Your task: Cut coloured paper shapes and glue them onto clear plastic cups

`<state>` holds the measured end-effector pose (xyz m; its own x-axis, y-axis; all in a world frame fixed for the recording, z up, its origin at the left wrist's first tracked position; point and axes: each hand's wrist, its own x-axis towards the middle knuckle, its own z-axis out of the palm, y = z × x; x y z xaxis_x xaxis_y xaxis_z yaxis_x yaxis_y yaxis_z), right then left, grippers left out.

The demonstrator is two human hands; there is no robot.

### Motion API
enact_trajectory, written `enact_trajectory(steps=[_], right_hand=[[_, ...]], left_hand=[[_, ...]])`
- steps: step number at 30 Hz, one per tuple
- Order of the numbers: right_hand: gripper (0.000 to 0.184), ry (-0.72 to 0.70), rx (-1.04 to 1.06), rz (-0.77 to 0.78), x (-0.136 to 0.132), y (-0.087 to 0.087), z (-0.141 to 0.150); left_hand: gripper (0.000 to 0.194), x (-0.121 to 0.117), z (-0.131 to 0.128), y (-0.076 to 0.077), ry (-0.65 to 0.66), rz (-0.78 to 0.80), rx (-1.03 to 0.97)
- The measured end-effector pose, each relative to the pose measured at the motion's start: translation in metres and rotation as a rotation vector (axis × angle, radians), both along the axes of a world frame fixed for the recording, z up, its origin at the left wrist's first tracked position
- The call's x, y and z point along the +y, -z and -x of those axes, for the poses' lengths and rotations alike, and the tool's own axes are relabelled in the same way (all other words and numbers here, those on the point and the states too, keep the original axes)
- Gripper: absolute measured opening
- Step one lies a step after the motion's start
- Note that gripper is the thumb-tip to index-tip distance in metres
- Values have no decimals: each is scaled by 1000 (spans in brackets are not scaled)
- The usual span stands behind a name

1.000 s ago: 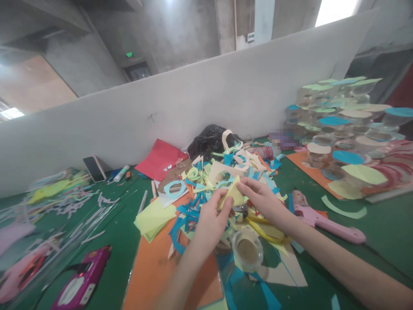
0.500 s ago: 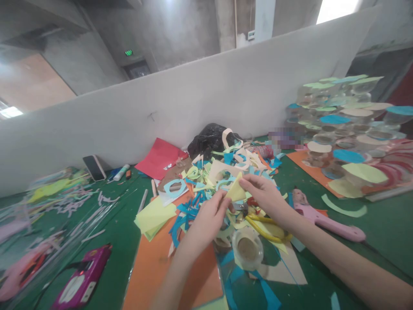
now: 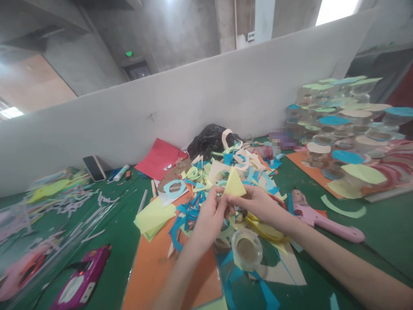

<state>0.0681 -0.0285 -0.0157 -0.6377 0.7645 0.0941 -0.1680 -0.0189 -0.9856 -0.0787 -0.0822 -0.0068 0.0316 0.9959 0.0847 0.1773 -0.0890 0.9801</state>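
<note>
My left hand point(image 3: 209, 213) and my right hand point(image 3: 258, 203) meet over a heap of coloured paper scraps point(image 3: 222, 172) on the green table point(image 3: 371, 232). Both pinch the lower edge of a small yellow paper triangle point(image 3: 233, 185), which stands upright between them. Just below my hands lie yellow-handled scissors point(image 3: 266, 230) and a clear plastic cup point(image 3: 247, 249) with a brown bottom. An orange sheet point(image 3: 155, 271) lies under my left forearm.
A pink glue gun point(image 3: 322, 220) lies to the right. Stacked clear cups with paper lids point(image 3: 348, 125) fill the far right. A red sheet point(image 3: 159, 158), black bag point(image 3: 209, 140), phone point(image 3: 94, 168) and white partition point(image 3: 193, 103) stand behind; a magenta device point(image 3: 82, 280) lies front left.
My hands have turned the yellow piece up from a flat hold near the scissors into an upright triangle, and my right hand has dropped lower beside my left.
</note>
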Motion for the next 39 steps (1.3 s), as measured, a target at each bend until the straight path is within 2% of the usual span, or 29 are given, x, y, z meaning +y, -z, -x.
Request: enact_trajectory(steps=[3, 6, 8, 16, 24, 32, 35, 37, 39], right_hand=[[27, -31, -60, -66, 7, -4, -5], [27, 96, -255, -75, 18, -3, -12], [31, 161, -306, -97, 25, -1, -16], [33, 210, -340, -148, 32, 6, -19], [32, 199, -350, -188, 29, 5, -20], [31, 196, -406, -365, 18, -8, -24], [28, 235, -603, -556, 13, -15, -31], [27, 219, -880, -707, 8, -15, -38], [26, 137, -1159, -810, 3, -12, -44]], left_hand=[[25, 2, 0, 0, 8, -10, -12], [24, 4, 1, 1, -1, -3, -3], [25, 5, 2, 2, -22, 2, 11], [26, 8, 3, 5, -33, 3, 8], [23, 5, 7, -1, 4, 47, 47], [22, 6, 11, -5, -156, -207, 316], [18, 9, 15, -3, -251, -242, 308], [17, 10, 18, -2, -321, -246, 268], [19, 11, 22, -2, -359, -246, 212]])
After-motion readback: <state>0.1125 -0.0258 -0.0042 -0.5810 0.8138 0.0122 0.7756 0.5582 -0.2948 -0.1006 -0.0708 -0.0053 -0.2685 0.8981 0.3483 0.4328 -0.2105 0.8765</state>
